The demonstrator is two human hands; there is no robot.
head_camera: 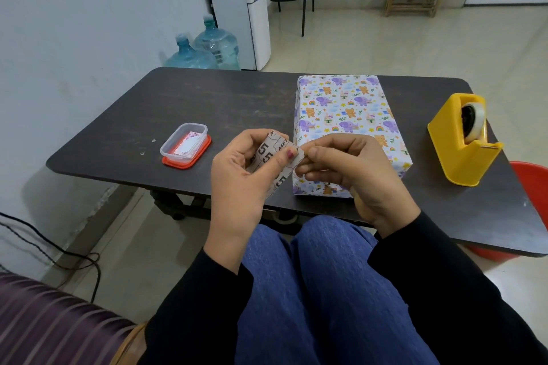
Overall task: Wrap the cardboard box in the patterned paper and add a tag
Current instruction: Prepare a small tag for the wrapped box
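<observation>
The box (347, 115), wrapped in white paper printed with purple elephants, bears and rainbows, lies on the dark table (207, 104) right of centre. In front of it, above the table's near edge, my left hand (243, 175) grips a small paper tag sheet (271, 157) printed with bold "5" marks. My right hand (347, 169) pinches the right edge of that same sheet with thumb and fingertips. Its lower part is hidden behind my left hand.
A clear plastic tub (184, 141) on a red lid holds a pink-patterned card, left of my hands. A yellow tape dispenser (462, 139) stands at the table's right end. A red bucket (530, 181) sits beyond the right edge. My knees are under the near edge.
</observation>
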